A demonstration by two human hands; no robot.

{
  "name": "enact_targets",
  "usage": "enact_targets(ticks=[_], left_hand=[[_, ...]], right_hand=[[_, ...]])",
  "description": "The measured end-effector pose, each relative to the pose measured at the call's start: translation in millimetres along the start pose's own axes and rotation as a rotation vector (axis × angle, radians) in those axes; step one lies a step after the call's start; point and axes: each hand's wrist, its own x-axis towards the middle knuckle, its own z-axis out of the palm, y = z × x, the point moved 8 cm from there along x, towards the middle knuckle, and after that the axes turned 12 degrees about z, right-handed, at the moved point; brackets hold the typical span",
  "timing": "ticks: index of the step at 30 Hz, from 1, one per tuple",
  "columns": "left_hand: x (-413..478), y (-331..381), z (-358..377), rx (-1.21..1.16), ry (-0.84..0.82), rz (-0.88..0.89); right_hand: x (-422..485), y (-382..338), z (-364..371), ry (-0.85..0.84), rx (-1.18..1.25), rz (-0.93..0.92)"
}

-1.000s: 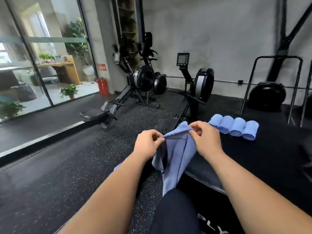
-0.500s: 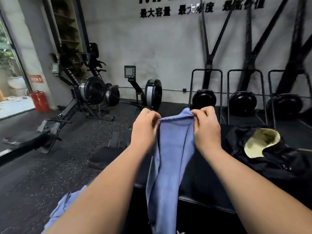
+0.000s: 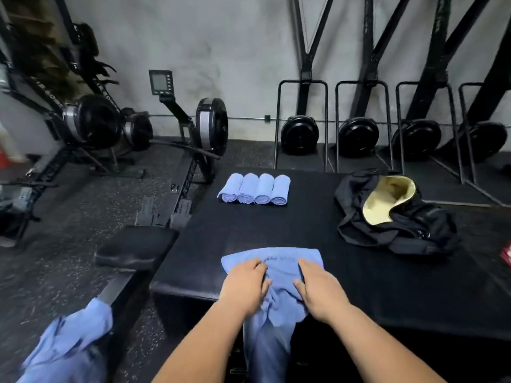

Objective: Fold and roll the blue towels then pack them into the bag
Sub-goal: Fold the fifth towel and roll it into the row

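Note:
A blue towel (image 3: 279, 259) lies over the near edge of the black padded box (image 3: 304, 225), its lower part hanging down the front. My left hand (image 3: 244, 286) and my right hand (image 3: 318, 291) press flat on it, side by side, fingers spread. Several rolled blue towels (image 3: 254, 189) sit in a row at the box's far left. The black bag (image 3: 395, 217) lies open at the far right, showing a yellow lining. More loose blue towels (image 3: 69, 341) are heaped at the lower left.
A rowing machine's rail and seat (image 3: 135, 250) run along the box's left side. More rowers (image 3: 91, 125) stand at the back left. Black fan units in metal frames (image 3: 301, 134) line the wall behind. A red item (image 3: 506, 255) shows at the right edge.
The towel was held up by its top edge between both hands; now it is laid on the box and both hands rest flat on it. The view has swung right and down.

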Motion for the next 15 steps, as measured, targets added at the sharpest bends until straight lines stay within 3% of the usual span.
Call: enact_targets(ticks=[3, 6, 10, 15], left_hand=[[-4, -5, 6, -0.004, 0.093, 0.053], [1, -27, 17, -0.018, -0.01, 0.086], [7, -53, 14, 0.173, -0.089, 0.217], [25, -73, 8, 0.168, -0.116, 0.15]], right_hand=[[-1, 3, 8, 0.088, -0.084, -0.015], [13, 8, 7, 0.095, -0.153, -0.022], [37, 26, -3, 0.073, -0.217, -0.021], [70, 44, -12, 0.042, -0.281, 0.007]])
